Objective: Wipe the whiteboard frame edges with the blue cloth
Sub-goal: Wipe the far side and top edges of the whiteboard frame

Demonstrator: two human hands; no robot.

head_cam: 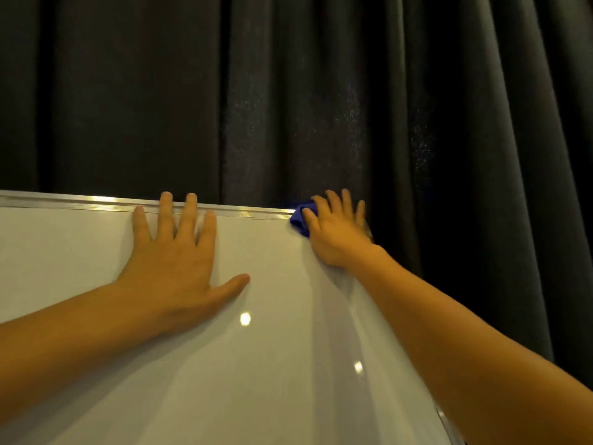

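Note:
The whiteboard [80, 268] fills the lower left, with a silver metal frame [96, 202] along its top edge. My left hand [179, 261] lies flat on the board with fingers spread, fingertips over the top frame. My right hand [337, 229] presses the blue cloth [301, 218] against the top right corner of the frame. Most of the cloth is hidden under that hand. The right frame edge [444, 419] shows only near the bottom, below my right forearm.
A dark pleated curtain [321, 91] hangs right behind the board and fills the upper and right parts of the view. Ceiling lights reflect as bright spots on the board surface.

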